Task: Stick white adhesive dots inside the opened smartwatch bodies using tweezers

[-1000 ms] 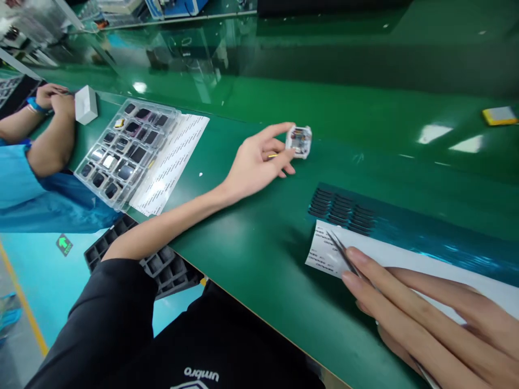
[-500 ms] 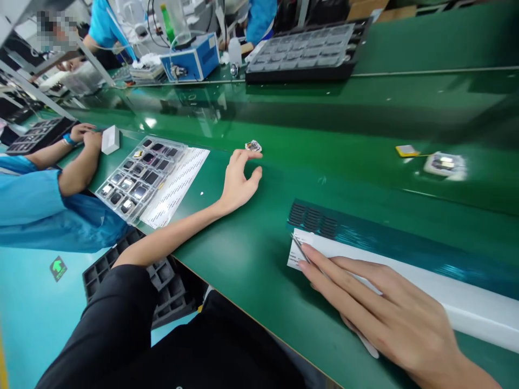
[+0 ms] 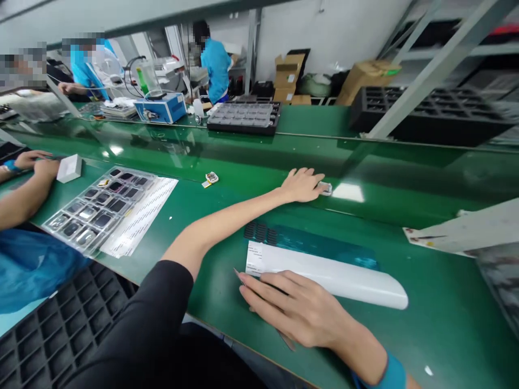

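Note:
My left hand [image 3: 304,185] is stretched out over the green bench, palm down with fingers spread. Its fingertips touch a small pale electronic part [image 3: 326,188], which they partly cover. My right hand [image 3: 298,308] is closed around thin metal tweezers [image 3: 286,341], tips pointing up and left. Just beyond it lies a white sheet [image 3: 324,274] with printed lines at its left end and a curled right end. Behind that sheet lies a blue-green film [image 3: 320,246] carrying small black pieces [image 3: 261,232]. Another small part [image 3: 211,177] with a yellow tab lies farther left.
A clear tray [image 3: 101,204] of small square devices lies left on a printed sheet [image 3: 140,219]. A co-worker's hands [image 3: 38,162] rest near a white box [image 3: 70,168]. Behind stand a blue machine [image 3: 164,109] and black trays [image 3: 243,120]. A white panel [image 3: 466,224] stands right.
My left hand has moved right, from near the part with the yellow tab to the other part. The view has swung right. My right hand still holds the tweezers, now nearer the bench edge.

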The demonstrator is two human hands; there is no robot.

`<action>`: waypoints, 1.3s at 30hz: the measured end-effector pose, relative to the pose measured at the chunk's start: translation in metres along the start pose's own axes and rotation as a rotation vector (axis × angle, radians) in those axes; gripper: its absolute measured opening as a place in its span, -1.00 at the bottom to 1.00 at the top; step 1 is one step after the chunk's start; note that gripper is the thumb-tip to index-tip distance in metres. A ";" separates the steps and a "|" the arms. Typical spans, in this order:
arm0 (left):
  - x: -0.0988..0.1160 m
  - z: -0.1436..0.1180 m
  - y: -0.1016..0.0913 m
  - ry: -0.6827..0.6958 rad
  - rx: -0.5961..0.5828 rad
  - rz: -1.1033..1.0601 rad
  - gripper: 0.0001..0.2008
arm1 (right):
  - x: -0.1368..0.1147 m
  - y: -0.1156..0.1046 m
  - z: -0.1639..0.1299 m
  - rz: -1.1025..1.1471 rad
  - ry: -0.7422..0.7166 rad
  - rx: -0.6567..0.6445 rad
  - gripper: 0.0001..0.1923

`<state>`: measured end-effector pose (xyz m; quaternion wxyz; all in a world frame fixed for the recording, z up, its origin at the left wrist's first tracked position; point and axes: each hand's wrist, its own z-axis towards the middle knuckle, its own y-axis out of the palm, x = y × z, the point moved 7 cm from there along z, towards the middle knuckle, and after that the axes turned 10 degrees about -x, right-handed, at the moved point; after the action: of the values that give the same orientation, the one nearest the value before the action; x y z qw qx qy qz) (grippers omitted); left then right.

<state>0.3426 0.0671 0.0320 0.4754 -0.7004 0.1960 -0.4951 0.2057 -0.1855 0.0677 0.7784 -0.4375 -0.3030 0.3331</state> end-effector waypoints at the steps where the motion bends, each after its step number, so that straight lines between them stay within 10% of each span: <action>1: -0.004 0.009 0.003 -0.015 -0.014 -0.029 -0.58 | -0.001 -0.001 0.000 -0.005 -0.003 0.004 -0.67; 9: -0.043 0.002 0.000 -0.012 -0.056 -0.497 -0.79 | -0.014 -0.001 0.005 0.059 -0.028 0.050 -0.72; 21: -0.076 -0.142 -0.024 -0.118 0.112 -1.386 -0.86 | 0.006 -0.002 0.000 0.025 0.144 0.083 -0.60; 29: -0.047 -0.234 0.014 -0.222 -0.013 -1.594 -0.88 | 0.008 0.006 -0.006 0.089 0.228 0.085 -0.66; 39: -0.020 -0.254 0.032 -0.121 -0.107 -1.754 -0.83 | 0.009 0.017 0.000 0.112 0.234 0.013 -0.65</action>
<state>0.1166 -0.0528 0.0090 -0.1002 -0.6449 -0.4151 -0.6339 0.2073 -0.1719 0.0546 0.7916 -0.4844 -0.1829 0.3245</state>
